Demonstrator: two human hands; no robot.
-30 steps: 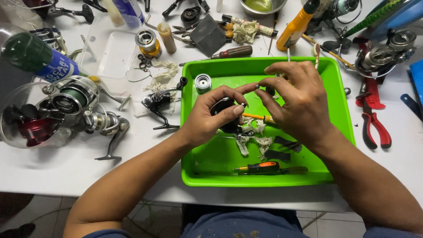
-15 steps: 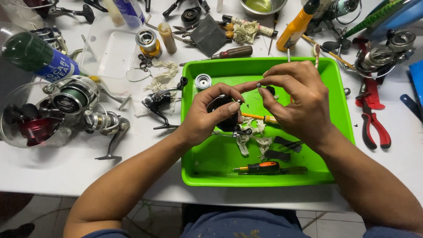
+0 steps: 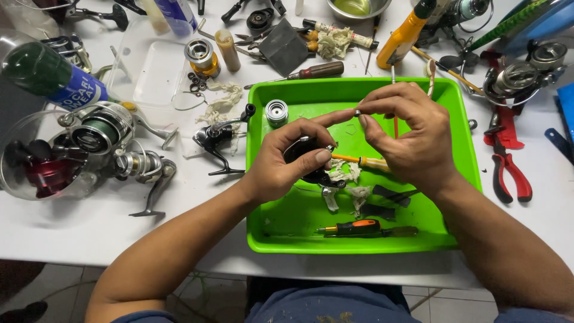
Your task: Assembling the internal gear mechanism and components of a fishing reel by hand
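— White bench (image 3: 72, 239), green tray (image 3: 287, 227) in front. Where's our reel body (image 3: 302, 157)?
— L hand (image 3: 281, 161) grips it over tray. R hand (image 3: 406, 137) just beside, pinching small metal part (image 3: 357, 112) above it.

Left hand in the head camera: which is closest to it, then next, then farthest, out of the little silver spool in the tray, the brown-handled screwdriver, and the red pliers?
From the left hand:
1. Silver spool, just above it in the green tray's top-left corner.
2. Brown-handled screwdriver, farther up on the table, beyond the tray.
3. Red pliers, far right, outside the tray.
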